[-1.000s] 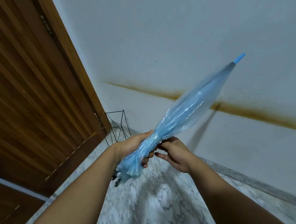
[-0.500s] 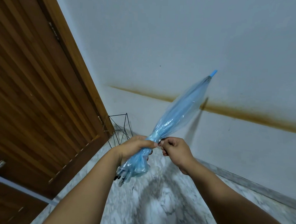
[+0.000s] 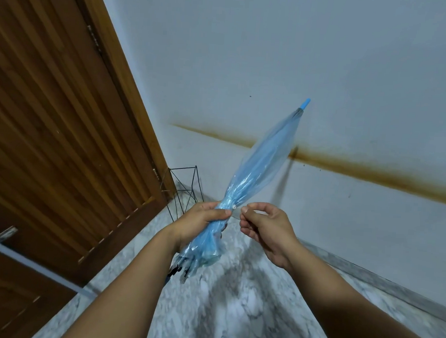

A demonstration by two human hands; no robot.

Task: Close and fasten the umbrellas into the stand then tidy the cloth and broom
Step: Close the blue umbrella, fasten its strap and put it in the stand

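A closed, translucent blue umbrella [image 3: 262,166] points up and to the right, its blue tip toward the wall. My left hand [image 3: 203,220] grips it around the bunched canopy near the lower end. My right hand [image 3: 265,229] is just to the right of that spot, thumb and forefinger pinched on the clear fastening strap that runs from the umbrella. A black wire umbrella stand [image 3: 186,187] sits on the floor in the corner behind my left hand. The umbrella's handle is hidden below my left forearm. No cloth or broom is in view.
A brown wooden door [image 3: 62,133] fills the left side. A pale wall [image 3: 327,70] with a rusty horizontal stain stands ahead and to the right. The floor [image 3: 234,313] is grey-white marble.
The umbrella has tilted more upright. My right hand has drawn away from the canopy to the right, pulling the strap out. My left hand keeps its grip.
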